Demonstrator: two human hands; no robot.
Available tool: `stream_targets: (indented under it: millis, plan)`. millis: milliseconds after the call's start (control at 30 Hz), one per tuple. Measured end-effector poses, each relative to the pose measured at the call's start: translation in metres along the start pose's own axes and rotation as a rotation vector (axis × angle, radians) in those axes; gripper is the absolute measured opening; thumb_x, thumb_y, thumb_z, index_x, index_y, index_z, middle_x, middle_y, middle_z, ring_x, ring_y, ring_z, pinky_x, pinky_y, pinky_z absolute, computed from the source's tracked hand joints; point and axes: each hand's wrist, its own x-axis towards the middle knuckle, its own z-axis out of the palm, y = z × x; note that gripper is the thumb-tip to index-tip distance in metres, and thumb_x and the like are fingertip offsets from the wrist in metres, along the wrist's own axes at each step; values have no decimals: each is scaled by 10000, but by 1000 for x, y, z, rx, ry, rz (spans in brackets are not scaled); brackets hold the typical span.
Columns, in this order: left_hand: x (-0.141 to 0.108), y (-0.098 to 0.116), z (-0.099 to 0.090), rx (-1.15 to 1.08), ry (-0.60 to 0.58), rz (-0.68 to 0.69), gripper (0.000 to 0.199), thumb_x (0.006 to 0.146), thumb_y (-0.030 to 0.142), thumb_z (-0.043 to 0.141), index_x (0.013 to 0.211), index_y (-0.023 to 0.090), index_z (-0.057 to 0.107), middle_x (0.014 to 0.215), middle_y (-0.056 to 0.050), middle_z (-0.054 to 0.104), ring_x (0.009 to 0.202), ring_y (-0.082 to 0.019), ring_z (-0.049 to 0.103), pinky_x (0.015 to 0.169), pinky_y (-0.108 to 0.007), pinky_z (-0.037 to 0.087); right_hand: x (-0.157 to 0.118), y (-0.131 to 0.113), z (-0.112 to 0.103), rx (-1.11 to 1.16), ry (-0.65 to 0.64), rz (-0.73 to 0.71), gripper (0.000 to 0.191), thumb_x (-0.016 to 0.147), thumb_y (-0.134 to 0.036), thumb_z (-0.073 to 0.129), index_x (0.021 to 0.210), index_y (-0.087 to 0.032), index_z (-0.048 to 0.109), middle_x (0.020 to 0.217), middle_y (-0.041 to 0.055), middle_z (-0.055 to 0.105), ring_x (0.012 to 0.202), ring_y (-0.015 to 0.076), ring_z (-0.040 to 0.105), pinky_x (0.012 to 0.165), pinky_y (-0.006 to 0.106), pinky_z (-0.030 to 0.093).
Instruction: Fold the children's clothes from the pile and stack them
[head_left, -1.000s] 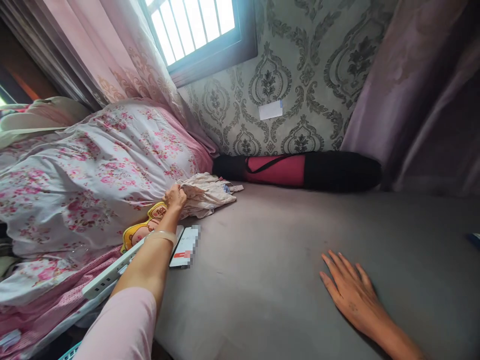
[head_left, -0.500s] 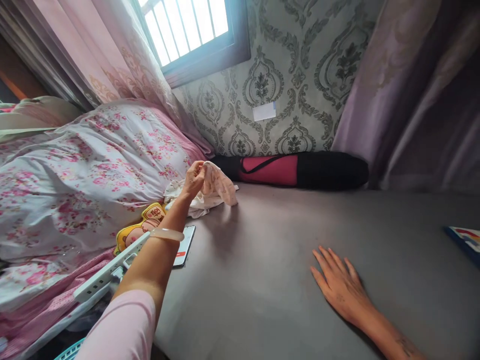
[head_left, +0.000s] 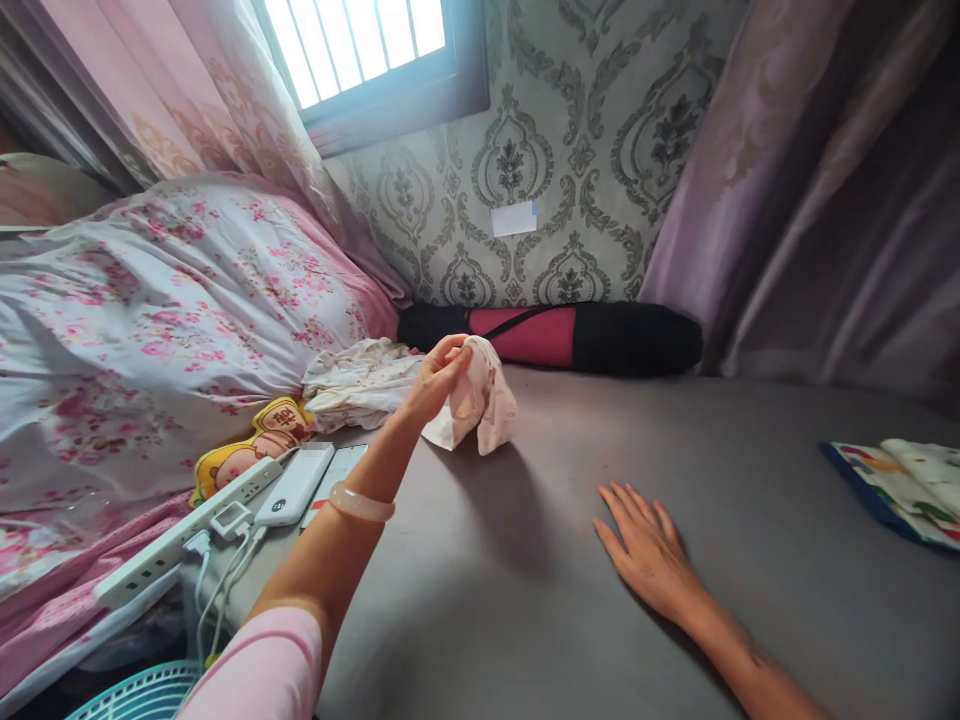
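My left hand (head_left: 442, 378), with a pale bangle at the wrist, pinches a light pink-white cloth (head_left: 481, 400) that hangs from the fingers above the grey surface (head_left: 540, 620). Behind and left of that hand, a crumpled white patterned cloth (head_left: 360, 380) lies against the floral bedding. My right hand (head_left: 645, 550) rests palm down on the grey surface with its fingers spread and holds nothing.
At the left are a yellow cushion (head_left: 255, 445), a power strip (head_left: 184, 535), a white power bank (head_left: 298, 485) with cables, a phone (head_left: 337, 475) and a blue basket (head_left: 142, 695). A black and pink bag (head_left: 547, 337) lines the wall. Folded fabric (head_left: 907, 490) lies right.
My left hand has moved right with the pinched cloth, away from the crumpled one. The view has shifted slightly right, showing more folded fabric. My right hand stays spread on the surface.
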Motion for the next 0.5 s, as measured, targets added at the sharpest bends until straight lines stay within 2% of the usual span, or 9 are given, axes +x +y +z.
stream_targets:
  millis: [167, 233, 333, 400, 500]
  plan:
    - [-22, -9, 43, -214, -73, -111, 427, 751, 495, 713, 1031, 198, 588, 727, 35, 588, 604, -84, 536, 563, -184, 404, 2, 6, -5, 280, 116, -9, 494, 941, -394, 347, 1349, -169, 509, 1394, 127, 519, 1319, 265, 442, 1122, 522, 277]
    - [-30, -11, 60, -268, -66, -143, 436, 730, 487, 734, 1022, 194, 596, 740, 33, 605, 602, -80, 534, 560, -180, 399, 3, 3, -15, 423, 161, -12, 443, 939, -391, 371, 1286, -188, 556, 1370, 124, 541, 1287, 251, 481, 1081, 476, 368]
    - [-40, -13, 82, -311, -34, -191, 426, 703, 479, 756, 976, 183, 617, 739, 31, 615, 609, -80, 538, 567, -181, 406, 2, -8, -35, 596, 180, -37, 370, 936, -376, 410, 1217, -220, 593, 1398, 106, 511, 1300, 237, 466, 940, 386, 512]
    - [-46, -13, 95, -347, -6, -208, 390, 695, 457, 768, 923, 170, 632, 753, 26, 623, 634, -79, 548, 595, -181, 422, 0, -16, -47, 659, 181, -72, 333, 928, -356, 446, 1194, -238, 607, 1423, 91, 482, 1315, 234, 449, 940, 374, 515]
    - [-55, -13, 114, -441, 1, -257, 348, 702, 422, 771, 892, 161, 639, 775, 19, 632, 656, -78, 560, 623, -187, 441, -2, -22, -59, 725, 193, -134, 294, 905, -329, 513, 1162, -257, 637, 1438, 72, 463, 1333, 235, 424, 1085, 417, 388]
